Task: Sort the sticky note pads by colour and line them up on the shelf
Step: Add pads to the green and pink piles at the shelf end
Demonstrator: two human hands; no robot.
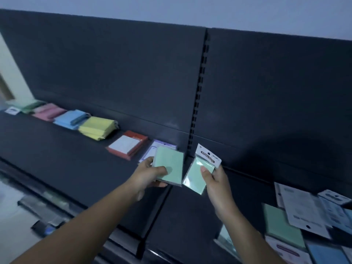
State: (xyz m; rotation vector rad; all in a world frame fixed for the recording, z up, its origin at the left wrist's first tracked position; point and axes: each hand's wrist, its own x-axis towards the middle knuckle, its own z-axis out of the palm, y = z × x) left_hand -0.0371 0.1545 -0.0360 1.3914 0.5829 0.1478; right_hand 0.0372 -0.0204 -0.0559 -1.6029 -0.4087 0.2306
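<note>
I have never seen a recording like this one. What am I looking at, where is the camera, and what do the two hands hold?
There is no machine here: a person works with two bare hands. The single picture comes from a camera worn on the person's head, looking forward and down, so both arms reach in from the bottom edge. The left hand grips a pale green pad. The right hand pinches a wrapped green pad that has a white header card. Under them is a dark shelf. Along its back lie a green pile, pink pile, blue pile, yellow pile, a red-edged pack and a purple-edged pack. At the lower right lies a mixed heap, not lined up.
</note>
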